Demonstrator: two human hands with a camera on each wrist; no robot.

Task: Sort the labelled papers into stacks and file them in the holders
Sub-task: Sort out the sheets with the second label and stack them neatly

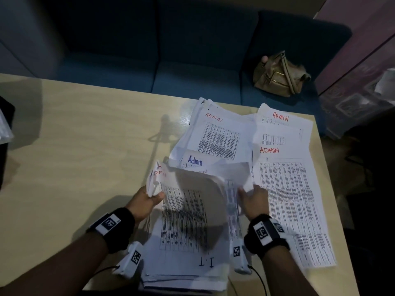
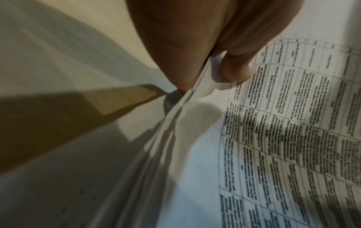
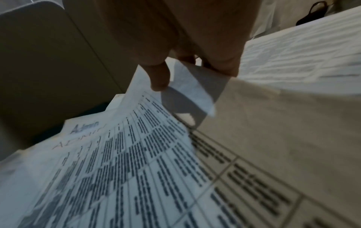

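A bundle of printed sheets (image 1: 192,201) labelled ADMIN in red is lifted off a near stack whose top sheet reads I.T (image 1: 206,262). My left hand (image 1: 149,197) pinches the bundle's left edge, thumb on top (image 2: 236,67). My right hand (image 1: 253,197) pinches the right corner of the sheets (image 3: 193,86). Further back lie loose ADMIN sheets (image 1: 220,137), one with a blue Admin label (image 1: 195,161). Long ADMIN sheets (image 1: 288,189) lie at the right.
The papers sit on a light wooden table (image 1: 85,146). Behind it is a blue sofa (image 1: 171,60) with a tan bag (image 1: 280,75) on it. A dark object (image 1: 5,124) stands at the left edge. No holder is plainly in view.
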